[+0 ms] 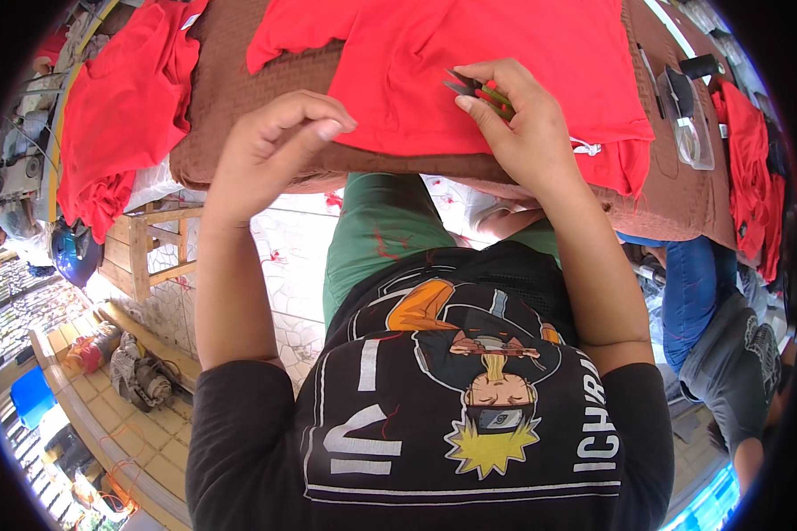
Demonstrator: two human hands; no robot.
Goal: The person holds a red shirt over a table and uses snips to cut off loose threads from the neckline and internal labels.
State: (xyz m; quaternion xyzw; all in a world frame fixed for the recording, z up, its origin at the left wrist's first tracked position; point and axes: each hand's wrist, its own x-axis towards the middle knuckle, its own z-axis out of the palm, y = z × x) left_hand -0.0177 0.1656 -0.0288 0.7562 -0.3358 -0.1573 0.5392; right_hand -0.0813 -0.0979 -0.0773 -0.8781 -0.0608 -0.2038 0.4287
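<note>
In my right hand (531,124) is a pair of thread snips (491,97) with green and red handles. The dark blades point left over a red garment (469,53), spread flat on the brown-covered table (248,88). My left hand (279,146) hovers at the garment's near left edge, fingers curled and thumb drawn in to the index finger. Whatever the pinch may hold is too small to make out. A small white tag or cord (586,146) shows at the garment's near right edge.
More red garments (128,97) drape at the left beside a wooden stool (137,252). On the table's right lie a clear plastic case (692,142) and a black spool (701,65). Another person's leg in blue jeans (689,296) is at the right. Red thread scraps dot the tiled floor (292,265).
</note>
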